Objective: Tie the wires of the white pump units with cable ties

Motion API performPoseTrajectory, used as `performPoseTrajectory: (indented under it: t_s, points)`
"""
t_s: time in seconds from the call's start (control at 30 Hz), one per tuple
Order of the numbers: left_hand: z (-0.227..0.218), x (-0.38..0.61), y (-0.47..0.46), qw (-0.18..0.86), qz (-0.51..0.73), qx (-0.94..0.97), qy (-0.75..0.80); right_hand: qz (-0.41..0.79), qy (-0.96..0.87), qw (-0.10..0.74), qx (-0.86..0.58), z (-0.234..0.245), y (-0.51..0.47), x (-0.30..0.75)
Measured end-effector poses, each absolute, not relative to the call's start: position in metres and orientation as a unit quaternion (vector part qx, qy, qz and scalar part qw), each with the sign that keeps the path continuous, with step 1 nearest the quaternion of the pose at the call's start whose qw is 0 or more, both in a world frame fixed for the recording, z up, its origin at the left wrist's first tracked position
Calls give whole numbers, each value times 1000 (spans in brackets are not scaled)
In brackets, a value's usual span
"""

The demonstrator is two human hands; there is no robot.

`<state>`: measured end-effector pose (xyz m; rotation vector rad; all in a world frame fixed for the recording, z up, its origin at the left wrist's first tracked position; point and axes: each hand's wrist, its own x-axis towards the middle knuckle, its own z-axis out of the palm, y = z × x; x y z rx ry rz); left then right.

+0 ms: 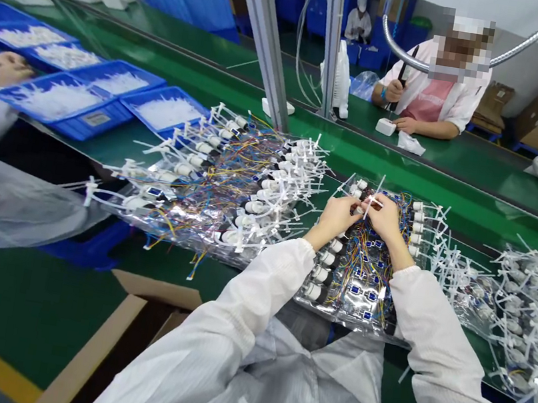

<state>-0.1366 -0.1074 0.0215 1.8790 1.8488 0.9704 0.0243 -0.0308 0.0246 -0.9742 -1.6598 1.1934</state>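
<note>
My left hand (337,220) and right hand (386,217) partly cover a white tie (373,197) near the counter's (100,148) far edge; assemblies (530,311) at its right end are cut off.

No readable text, blurred lettering (427,98) on pink shirt (428,109)

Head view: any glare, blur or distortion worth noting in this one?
In the head view, bright glare on the clear plastic sheet beneath the wired parts; softness at upper left and around the co-worker's hands at the left edge; the metal post leaning in a tilted, wide-looking image; the left hand and right hand reasonably clear.
</note>
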Motion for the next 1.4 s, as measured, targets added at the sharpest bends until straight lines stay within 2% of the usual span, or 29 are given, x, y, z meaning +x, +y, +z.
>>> performPoseTrajectory:
  t_s: [0.3, 0.9, 1.2, 1.4]
  points:
    - [16, -139, -103, 185, 362, 639, 653, 447, -707, 382, -393, 18, -23, 27]
    - [13, -140, -98, 238, 404, 609, 639, 339, -752, 360, -436, 26, -30, 21]
    - [10, -140, -99, 241, 444, 596, 624, 412, -693, 392, -443, 10, -26, 23]
    - [12, -140, -100, 244, 436, 596, 629, 445, -683, 376, -440, 11, -24, 23]
